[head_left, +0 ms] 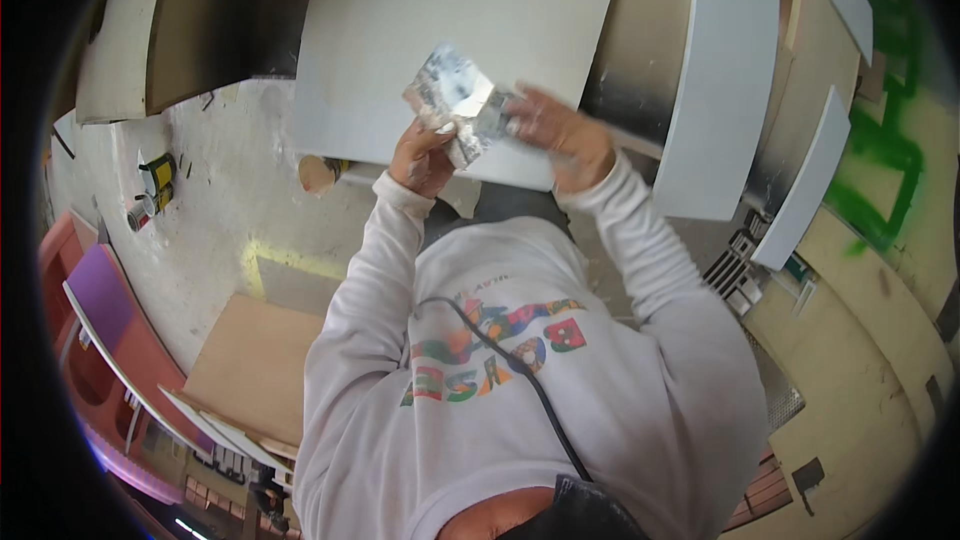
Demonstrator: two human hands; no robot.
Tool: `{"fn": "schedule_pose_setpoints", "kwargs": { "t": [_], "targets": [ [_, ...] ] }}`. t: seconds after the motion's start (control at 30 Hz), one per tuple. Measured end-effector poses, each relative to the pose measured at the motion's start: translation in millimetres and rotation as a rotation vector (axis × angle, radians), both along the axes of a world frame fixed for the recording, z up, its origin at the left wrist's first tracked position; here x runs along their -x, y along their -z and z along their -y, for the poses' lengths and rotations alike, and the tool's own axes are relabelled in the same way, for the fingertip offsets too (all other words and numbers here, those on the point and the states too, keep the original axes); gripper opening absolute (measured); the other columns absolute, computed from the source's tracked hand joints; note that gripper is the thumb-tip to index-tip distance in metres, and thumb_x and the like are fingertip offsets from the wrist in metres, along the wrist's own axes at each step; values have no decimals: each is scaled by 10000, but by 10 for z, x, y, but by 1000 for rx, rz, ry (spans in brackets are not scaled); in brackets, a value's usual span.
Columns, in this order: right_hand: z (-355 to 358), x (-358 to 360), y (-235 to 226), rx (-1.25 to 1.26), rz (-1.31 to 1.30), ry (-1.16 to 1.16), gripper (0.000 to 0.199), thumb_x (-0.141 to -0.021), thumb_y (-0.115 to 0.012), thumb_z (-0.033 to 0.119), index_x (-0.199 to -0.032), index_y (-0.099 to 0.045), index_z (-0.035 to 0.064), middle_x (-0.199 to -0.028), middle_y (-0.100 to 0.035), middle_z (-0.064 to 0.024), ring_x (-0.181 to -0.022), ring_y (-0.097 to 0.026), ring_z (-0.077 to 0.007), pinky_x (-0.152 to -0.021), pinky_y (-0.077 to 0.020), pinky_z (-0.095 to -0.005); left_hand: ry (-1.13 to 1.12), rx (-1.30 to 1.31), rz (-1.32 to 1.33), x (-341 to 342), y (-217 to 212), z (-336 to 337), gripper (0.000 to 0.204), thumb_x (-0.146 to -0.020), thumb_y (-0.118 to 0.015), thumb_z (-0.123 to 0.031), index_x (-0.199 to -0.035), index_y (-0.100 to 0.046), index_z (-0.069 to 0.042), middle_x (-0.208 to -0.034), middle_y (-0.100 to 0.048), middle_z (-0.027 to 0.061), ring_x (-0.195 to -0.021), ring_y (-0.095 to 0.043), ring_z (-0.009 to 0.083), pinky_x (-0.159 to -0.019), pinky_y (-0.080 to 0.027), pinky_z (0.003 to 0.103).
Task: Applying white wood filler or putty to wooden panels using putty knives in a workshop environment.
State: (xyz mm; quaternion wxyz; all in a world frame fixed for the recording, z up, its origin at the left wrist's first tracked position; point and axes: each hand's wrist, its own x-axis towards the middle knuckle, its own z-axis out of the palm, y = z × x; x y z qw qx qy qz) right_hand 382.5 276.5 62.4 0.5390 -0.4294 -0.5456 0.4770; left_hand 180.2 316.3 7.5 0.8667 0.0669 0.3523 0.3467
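My left hand [424, 156] is closed on the lower edge of a thin, shiny metal plate [450, 83], smeared with greyish and whitish stuff. It holds the plate tilted above the near part of a large pale panel. My right hand [562, 134] is just to the right, smeared by motion, with its fingers bent toward the plate. At those fingertips a small grey, flat piece [488, 120] overlaps the plate's lower right side. Its kind is too blurred to make out.
The large pale panel [455, 0] reaches away in front of me. White boards [715, 80] stand to its right. On the floor at left are a dark can with yellow [157, 174] and a round container of tan material [316, 175]. A brown board [255, 360] lies behind left.
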Motion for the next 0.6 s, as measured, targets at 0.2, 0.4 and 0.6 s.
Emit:
{"fn": "schedule_pose_setpoints", "kwargs": {
  "t": [0.2,0.4,0.6],
  "targets": [
    [-224,-646,254,-236,805,-152,340,-679,-548,-19,-1015,-546,35,-1042,-549,-124,-1007,-497,-269,-874,-401,-358,0,-99,10,19,-158,-99,493,-689,-462,17,-1160,-315,29,-1111,-457,136,-1032,-460,239,-922,-334,363],
    [-1837,-1239,797,-99,1386,-3,480,-677,-381,-99,-1077,-528,122,-1071,-542,-56,-1004,-488,-236,-901,-369,-301,-94,-34,-137,521,44,311,466,-706,-465,15,-1149,-322,33,-1087,-477,136,-1005,-487,239,-874,-388,356],
    [-2566,-1168,1017,242,1526,-188,346,-759,-400,96,-1080,-523,130,-1074,-535,-86,-1006,-488,-256,-887,-371,-326,-108,131,-239,633,-1,582,434,-713,-477,23,-1130,-357,21,-1049,-505,133,-958,-515,234,-784,-450,367]
  ]
}}
